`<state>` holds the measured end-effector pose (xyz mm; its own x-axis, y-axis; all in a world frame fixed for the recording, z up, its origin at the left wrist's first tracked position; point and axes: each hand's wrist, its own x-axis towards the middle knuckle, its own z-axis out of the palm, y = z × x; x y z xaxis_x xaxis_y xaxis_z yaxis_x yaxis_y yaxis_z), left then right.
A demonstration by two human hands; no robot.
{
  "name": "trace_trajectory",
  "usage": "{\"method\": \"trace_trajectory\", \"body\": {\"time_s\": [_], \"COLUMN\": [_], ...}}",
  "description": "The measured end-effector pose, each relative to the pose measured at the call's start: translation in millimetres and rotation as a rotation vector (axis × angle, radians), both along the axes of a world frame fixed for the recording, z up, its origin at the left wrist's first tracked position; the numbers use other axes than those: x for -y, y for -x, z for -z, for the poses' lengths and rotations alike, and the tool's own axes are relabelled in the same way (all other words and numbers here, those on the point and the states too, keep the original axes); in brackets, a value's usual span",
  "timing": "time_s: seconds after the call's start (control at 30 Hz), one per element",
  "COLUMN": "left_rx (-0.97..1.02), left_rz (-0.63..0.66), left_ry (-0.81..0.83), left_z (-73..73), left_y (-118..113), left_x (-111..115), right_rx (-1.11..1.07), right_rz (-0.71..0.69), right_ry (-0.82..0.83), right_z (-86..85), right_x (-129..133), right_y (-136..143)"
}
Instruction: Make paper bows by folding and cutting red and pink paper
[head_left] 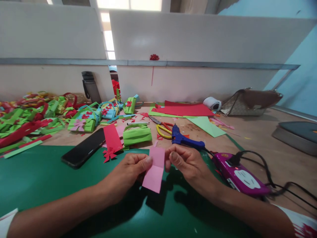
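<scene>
A small strip of pink paper (153, 168) with a crease across its middle is held up over the green mat. My left hand (132, 173) pinches its left edge between thumb and fingers. At the paper's right edge, my right hand (189, 165) is loosely curled, its fingertips beside or just touching the edge and its thumb apart from the paper. Just beyond the paper lie a small green paper bag (137, 135), a red paper strip (112, 137) and a red paper bow (109, 154). A blue glue gun (187, 140) rests beyond my right hand.
A black phone (84, 148) lies left on the green mat (32, 178). Scissors (164, 130) sit beside the glue gun. A purple power strip (241, 175) with black cables is at right. Finished paper bags (81, 124) and heaped paper pieces (27, 115) fill the back left.
</scene>
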<state>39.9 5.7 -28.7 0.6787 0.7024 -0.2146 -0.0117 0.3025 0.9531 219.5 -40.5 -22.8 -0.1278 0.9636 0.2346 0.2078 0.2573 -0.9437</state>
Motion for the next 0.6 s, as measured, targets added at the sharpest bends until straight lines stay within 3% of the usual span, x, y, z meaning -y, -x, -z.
{"method": "trace_trajectory", "body": {"time_s": [0.17, 0.6], "left_rx": [0.095, 0.067], "left_rz": [-0.025, 0.031], "left_ry": [0.1, 0.033], "left_z": [3.4, 1.0], "left_y": [-1.2, -2.5], "left_x": [2.9, 8.2], "right_rx": [-0.162, -0.026], "right_rz": [-0.08, -0.024], "right_ry": [0.124, 0.095], "right_z": [0.4, 4.7], "right_x": [-1.6, -1.6], "right_y": [3.4, 1.6]}}
